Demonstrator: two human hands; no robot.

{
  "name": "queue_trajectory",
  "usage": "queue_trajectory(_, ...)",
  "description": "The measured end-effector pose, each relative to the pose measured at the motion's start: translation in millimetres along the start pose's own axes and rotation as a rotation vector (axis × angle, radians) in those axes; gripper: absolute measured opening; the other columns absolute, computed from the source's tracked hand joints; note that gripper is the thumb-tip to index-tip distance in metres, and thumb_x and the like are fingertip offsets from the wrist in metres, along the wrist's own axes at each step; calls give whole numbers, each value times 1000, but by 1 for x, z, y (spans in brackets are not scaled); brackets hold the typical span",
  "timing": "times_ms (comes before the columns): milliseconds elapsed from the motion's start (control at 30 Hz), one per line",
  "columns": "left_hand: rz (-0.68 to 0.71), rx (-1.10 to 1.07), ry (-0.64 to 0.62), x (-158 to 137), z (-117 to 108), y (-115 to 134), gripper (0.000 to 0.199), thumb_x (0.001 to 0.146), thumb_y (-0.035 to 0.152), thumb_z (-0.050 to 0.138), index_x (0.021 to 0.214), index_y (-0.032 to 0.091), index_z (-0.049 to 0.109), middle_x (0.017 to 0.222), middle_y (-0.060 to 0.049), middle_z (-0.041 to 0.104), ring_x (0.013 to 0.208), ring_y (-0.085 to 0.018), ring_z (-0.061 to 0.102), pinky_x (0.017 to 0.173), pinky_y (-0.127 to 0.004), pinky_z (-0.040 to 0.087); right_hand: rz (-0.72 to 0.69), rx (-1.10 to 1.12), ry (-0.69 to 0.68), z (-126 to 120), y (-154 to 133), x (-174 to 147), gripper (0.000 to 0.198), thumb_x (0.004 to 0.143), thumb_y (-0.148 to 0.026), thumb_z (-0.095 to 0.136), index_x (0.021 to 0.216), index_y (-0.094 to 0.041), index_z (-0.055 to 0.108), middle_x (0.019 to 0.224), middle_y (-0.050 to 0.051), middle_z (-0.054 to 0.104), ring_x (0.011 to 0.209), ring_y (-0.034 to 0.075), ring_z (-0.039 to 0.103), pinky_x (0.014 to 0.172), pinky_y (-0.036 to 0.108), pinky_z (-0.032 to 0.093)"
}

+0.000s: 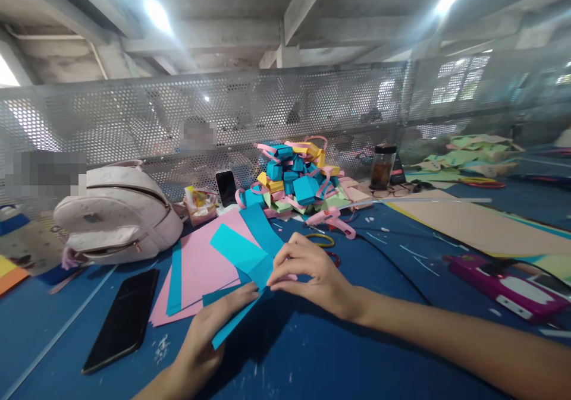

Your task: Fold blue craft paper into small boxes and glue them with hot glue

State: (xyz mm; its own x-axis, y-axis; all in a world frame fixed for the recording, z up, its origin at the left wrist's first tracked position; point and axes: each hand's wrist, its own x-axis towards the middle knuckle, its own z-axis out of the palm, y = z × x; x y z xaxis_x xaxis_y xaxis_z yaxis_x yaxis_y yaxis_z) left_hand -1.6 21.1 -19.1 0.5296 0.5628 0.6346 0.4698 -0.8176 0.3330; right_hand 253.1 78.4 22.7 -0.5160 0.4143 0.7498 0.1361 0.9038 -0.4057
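Observation:
A folded piece of blue paper [243, 252] is held up over the table's near middle, its strips pointing in different directions. My left hand [212, 323] grips its lower left part, with the fingers closed around one flap. At the paper's right end, my right hand [307, 272] pinches a folded corner between thumb and fingers. Behind the held piece lie stacked pink sheets [200, 257] with blue strips among them. A pink hot glue gun [332, 220] rests beyond my right hand, near yellow-handled scissors [322, 239].
A heap of blue, yellow and pink paper baskets [297, 177] stands at the back. On the left are a white backpack [120, 216] and a black phone [121, 320]. A purple power strip [499, 284], a lidded jar [382, 168] and large paper sheets [473, 219] lie right.

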Motion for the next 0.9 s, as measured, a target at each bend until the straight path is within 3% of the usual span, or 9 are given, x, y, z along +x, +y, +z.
queue_trajectory(233,8,3,-6,3,-1,5,36,100,29,48,136,26,54,126,-7,70,118,-18,65,101,-22,49,-71,-43,-26,0,-1,-1,6,90,-24,68,92,-23,73,88,3,68,83,19,50,77,35,41)
queue_trajectory(533,7,-21,-26,0,1,2,38,100,24,46,138,26,52,125,-9,70,117,-20,66,99,-28,53,-76,-108,-98,3,-2,-2,11,97,-24,59,90,-22,67,92,3,67,84,20,48,76,36,38)
queue_trajectory(800,2,-41,-14,0,1,4,37,101,25,44,136,25,54,125,-9,70,118,-21,65,100,-28,52,180,178,-15,5,-10,3,18,95,-34,61,83,-22,64,88,1,65,86,18,55,88,37,39)
queue_trajectory(900,13,-42,-11,-1,1,3,37,101,26,45,137,25,53,126,-9,69,120,-20,64,101,-26,51,171,189,4,4,-9,2,18,92,-36,65,81,-23,69,85,1,65,84,18,55,87,38,39)
